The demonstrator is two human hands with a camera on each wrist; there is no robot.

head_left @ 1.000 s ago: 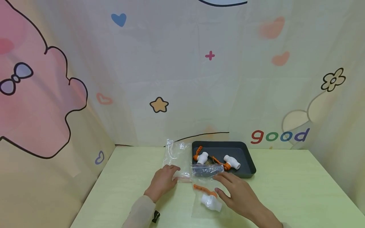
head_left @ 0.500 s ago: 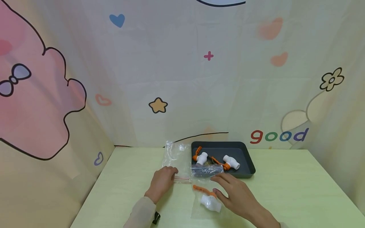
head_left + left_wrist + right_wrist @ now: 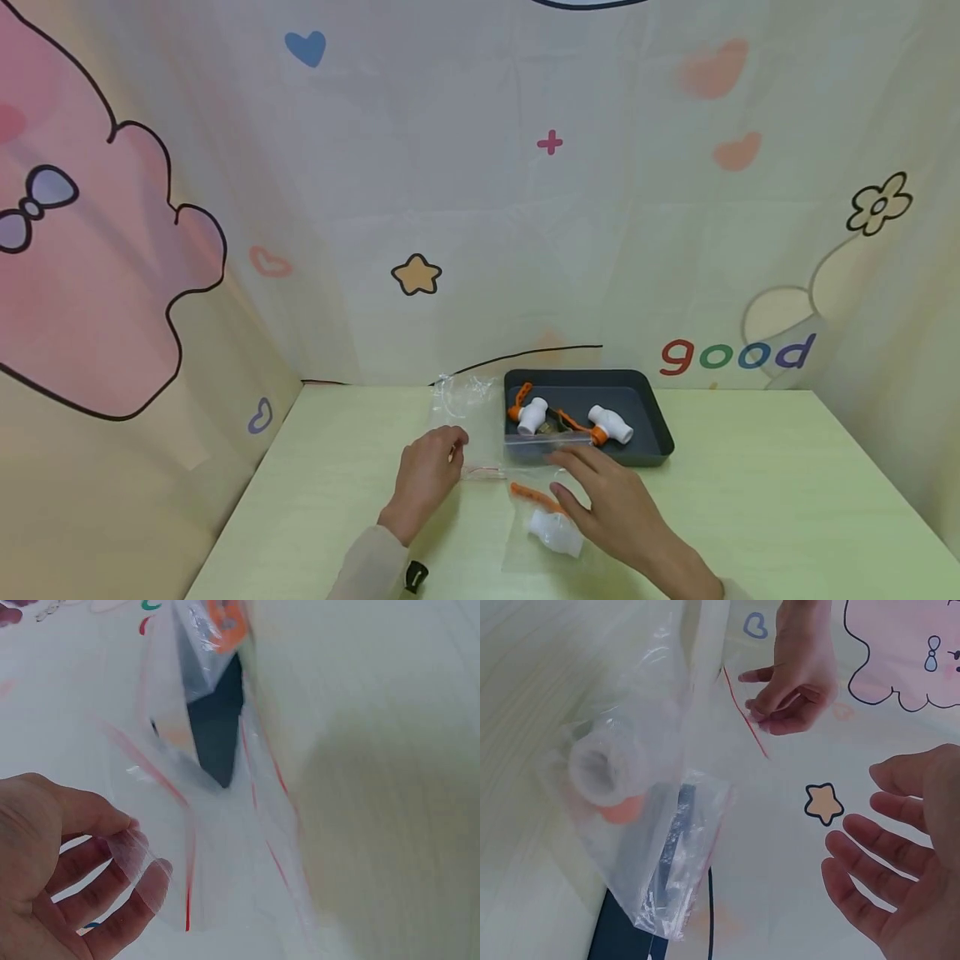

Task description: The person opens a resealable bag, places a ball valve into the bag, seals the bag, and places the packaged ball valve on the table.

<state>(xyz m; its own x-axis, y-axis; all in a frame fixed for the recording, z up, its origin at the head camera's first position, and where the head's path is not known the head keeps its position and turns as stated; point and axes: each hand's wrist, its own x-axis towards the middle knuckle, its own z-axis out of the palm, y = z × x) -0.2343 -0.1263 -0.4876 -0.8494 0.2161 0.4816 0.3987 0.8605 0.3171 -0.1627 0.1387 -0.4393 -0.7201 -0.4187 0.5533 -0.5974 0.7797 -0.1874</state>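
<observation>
My left hand [image 3: 427, 475] pinches the near edge of a clear zip bag [image 3: 467, 408] between thumb and fingertips. That bag's red seal line [image 3: 188, 885] shows in the left wrist view, and the film looks lifted there. Beside it lies a second clear zip bag [image 3: 517, 554], holding a white ball valve [image 3: 555, 533] with an orange handle [image 3: 534, 497]. This bag's zip end overlaps the front of the tray. Over its right side hovers my right hand [image 3: 618, 504], fingers relaxed and spread, gripping nothing. The right wrist view shows those fingers apart from the bag.
A dark grey tray [image 3: 656, 425] stands at the back centre, with two more white valves [image 3: 534, 415] with orange handles and some small dark pieces inside. A small black object [image 3: 416, 576] lies by my left sleeve. A printed curtain [image 3: 480, 208] hangs behind the table.
My left hand has gone from resting on the flat bag to pinching its edge and raising it slightly. My right hand has shifted a little left over the filled bag.
</observation>
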